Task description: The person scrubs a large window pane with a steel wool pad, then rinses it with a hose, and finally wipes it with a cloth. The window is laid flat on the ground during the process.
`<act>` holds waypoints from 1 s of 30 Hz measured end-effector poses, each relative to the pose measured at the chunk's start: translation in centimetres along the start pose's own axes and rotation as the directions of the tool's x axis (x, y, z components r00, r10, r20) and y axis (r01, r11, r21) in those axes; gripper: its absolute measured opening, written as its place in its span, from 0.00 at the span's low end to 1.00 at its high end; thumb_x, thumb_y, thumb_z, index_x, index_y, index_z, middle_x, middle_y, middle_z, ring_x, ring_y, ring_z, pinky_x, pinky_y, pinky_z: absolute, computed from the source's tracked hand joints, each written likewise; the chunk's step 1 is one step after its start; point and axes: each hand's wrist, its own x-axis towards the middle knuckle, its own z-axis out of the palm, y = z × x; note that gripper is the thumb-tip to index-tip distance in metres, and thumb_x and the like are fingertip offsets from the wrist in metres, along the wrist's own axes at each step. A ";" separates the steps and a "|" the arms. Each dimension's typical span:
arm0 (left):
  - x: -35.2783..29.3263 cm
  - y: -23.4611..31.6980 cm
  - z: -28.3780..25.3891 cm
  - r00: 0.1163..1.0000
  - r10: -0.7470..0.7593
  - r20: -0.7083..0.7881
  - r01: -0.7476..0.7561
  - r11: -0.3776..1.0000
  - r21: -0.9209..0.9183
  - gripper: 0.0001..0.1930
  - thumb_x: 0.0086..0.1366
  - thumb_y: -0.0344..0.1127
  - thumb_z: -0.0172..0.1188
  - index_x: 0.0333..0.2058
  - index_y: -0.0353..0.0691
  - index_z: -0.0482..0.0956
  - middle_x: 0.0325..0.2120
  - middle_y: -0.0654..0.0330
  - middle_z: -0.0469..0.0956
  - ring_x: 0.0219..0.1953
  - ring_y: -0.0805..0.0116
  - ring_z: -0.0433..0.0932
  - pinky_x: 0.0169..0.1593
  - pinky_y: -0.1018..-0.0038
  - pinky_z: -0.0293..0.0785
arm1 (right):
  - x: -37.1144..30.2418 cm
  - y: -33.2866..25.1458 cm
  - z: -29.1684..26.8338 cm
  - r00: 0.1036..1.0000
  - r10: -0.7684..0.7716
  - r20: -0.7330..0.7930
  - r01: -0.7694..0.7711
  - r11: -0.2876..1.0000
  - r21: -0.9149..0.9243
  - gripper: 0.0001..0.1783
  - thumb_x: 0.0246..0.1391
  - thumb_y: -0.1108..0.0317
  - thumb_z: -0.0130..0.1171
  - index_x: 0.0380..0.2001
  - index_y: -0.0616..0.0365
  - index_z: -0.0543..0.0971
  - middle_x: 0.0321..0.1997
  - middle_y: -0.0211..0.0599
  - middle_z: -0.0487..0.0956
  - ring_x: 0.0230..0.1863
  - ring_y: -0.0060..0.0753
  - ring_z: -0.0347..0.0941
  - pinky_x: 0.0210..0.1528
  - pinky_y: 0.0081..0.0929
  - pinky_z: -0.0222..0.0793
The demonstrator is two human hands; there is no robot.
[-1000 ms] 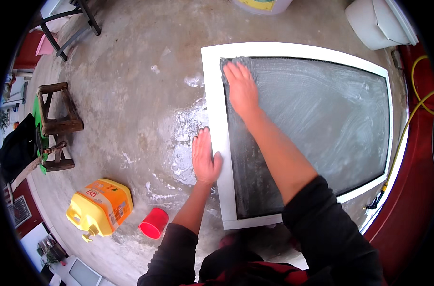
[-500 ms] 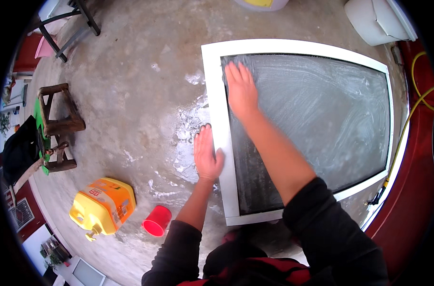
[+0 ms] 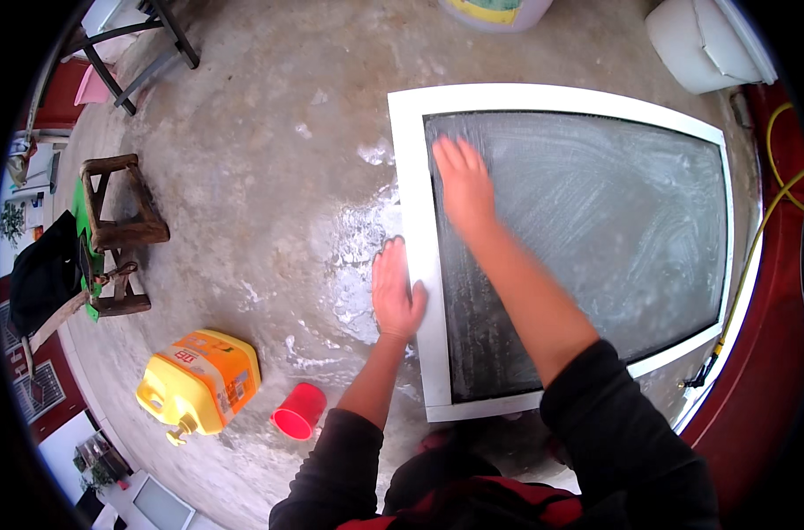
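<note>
At 3 o'clock, smooth white frame (image 3: 410,177) of metal or plastic, hard to tell which, around a dark panel (image 3: 596,230) dulled by a streaky whitish film. At 8, glossy yellow plastic on the jug (image 3: 174,396), with a smooth orange label (image 3: 209,369). At 7, shiny red plastic on the cup (image 3: 301,408). At 9, rough brown wood on the stool (image 3: 130,235). At 2, smooth white plastic on the bucket (image 3: 691,44). At 4, matt black cloth on the sleeve (image 3: 631,433). Elsewhere, mottled, matt grey floor (image 3: 243,177).

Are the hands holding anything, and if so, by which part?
The left hand lies flat at the left side of the white frame, with no clear grip. The right hand is over the grey panel; whether it holds anything underneath cannot be told.
</note>
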 end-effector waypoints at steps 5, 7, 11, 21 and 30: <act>-1.0 -1.2 -1.3 0.999 -0.036 -0.029 0.036 0.999 0.000 0.34 0.54 0.33 0.51 0.62 0.32 0.63 0.61 0.46 0.66 0.66 0.47 0.60 0.70 0.53 0.48 | -9.3 -3.1 -5.0 0.960 -0.155 0.233 0.102 0.969 0.225 0.27 0.46 0.76 0.54 0.54 0.57 0.73 0.59 0.36 0.72 0.59 0.44 0.66 0.60 0.40 0.63; -1.2 -1.0 -1.3 0.999 -0.041 -0.026 0.041 0.999 -0.011 0.34 0.55 0.33 0.51 0.62 0.32 0.63 0.62 0.46 0.65 0.66 0.47 0.60 0.70 0.53 0.48 | -6.8 -3.8 -5.4 0.977 -0.161 0.141 0.122 0.960 0.250 0.28 0.47 0.76 0.53 0.55 0.56 0.72 0.59 0.35 0.72 0.58 0.43 0.66 0.60 0.40 0.63; -0.4 -0.7 -0.6 1.000 -0.021 -0.007 0.021 1.000 -0.009 0.34 0.55 0.35 0.51 0.63 0.33 0.63 0.62 0.46 0.65 0.66 0.47 0.60 0.70 0.53 0.48 | 3.4 -3.0 0.6 0.958 -0.287 -0.011 0.287 0.958 -0.017 0.21 0.50 0.73 0.52 0.50 0.56 0.74 0.50 0.34 0.75 0.55 0.40 0.68 0.57 0.37 0.63; -1.2 -1.3 -1.5 0.998 -0.054 -0.022 0.054 0.999 -0.004 0.33 0.54 0.34 0.51 0.61 0.30 0.64 0.61 0.44 0.65 0.66 0.45 0.61 0.69 0.53 0.49 | 0.3 -5.3 1.7 0.965 -0.258 0.052 0.247 0.957 0.152 0.24 0.52 0.76 0.50 0.53 0.50 0.76 0.53 0.36 0.73 0.56 0.41 0.67 0.56 0.40 0.65; -1.2 -1.0 -1.5 0.997 -0.077 -0.008 0.077 0.997 -0.032 0.33 0.54 0.34 0.51 0.61 0.31 0.64 0.61 0.45 0.66 0.66 0.46 0.61 0.69 0.53 0.49 | 0.8 -3.4 -0.1 0.957 -0.235 0.168 0.207 0.964 0.165 0.20 0.49 0.75 0.53 0.48 0.54 0.78 0.48 0.35 0.75 0.52 0.41 0.69 0.52 0.38 0.66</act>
